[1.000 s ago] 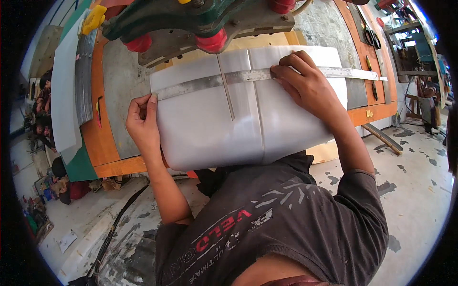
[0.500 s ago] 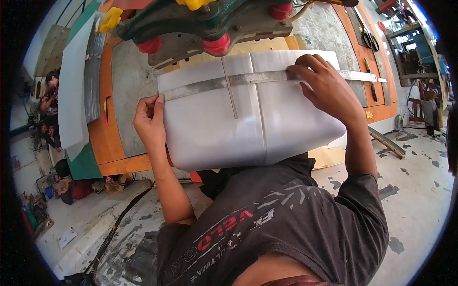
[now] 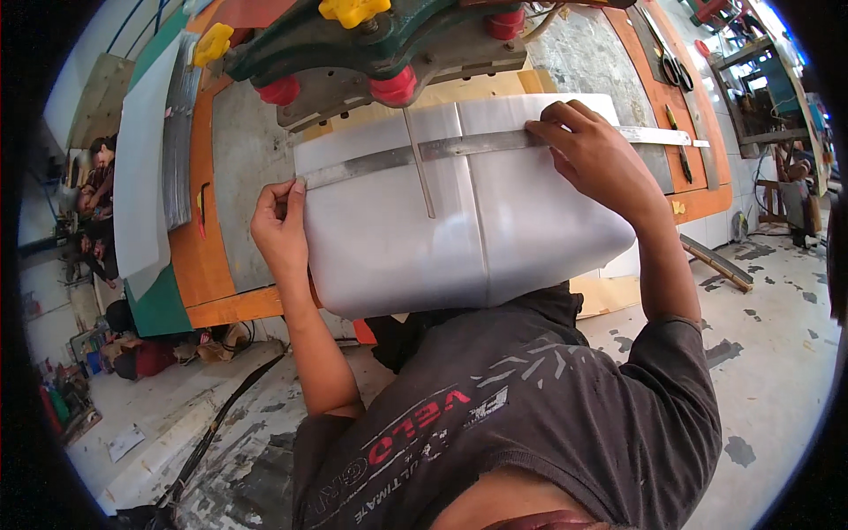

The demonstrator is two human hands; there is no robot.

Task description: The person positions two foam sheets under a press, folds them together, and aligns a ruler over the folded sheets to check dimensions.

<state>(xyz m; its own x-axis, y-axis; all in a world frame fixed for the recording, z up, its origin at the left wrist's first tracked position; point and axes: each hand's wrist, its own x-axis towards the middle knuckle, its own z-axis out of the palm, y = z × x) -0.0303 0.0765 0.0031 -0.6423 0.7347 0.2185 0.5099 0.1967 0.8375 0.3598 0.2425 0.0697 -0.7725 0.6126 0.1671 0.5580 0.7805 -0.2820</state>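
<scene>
left side: white sheets point(image 3: 141, 177) stacked on the bench point(image 3: 199, 281), nobody touching them.

left hand point(image 3: 281, 231): nearly closed, thumb and fingertips pinched at the left end of the steel ruler point(image 3: 495, 141), right at the left edge of the translucent plastic sheet point(image 3: 380, 247).

middle: sheet lies across the front of the bench, near side curving down toward the person's lap. one layer or several — can't tell. a straight line runs front to back across it, fold or seam unclear. green press frame point(image 3: 309, 49) with red knobs stands just past the far edge; thin metal rod point(image 3: 418, 168) lies over the ruler.

right hand point(image 3: 596, 159): half open, fingers bent, fingertips on the ruler, not wrapped round anything. ruler runs on past the sheet's right edge.

far right: black scissors point(image 3: 677, 72) and a slim dark tool point(image 3: 685, 168) lie on the bench, out of both hands.

status, my read: ruler is laid full width, so measuring or lining up is in hand — reading it and squaring it up look left. no cut or pen mark i can make out along the ruler.
</scene>
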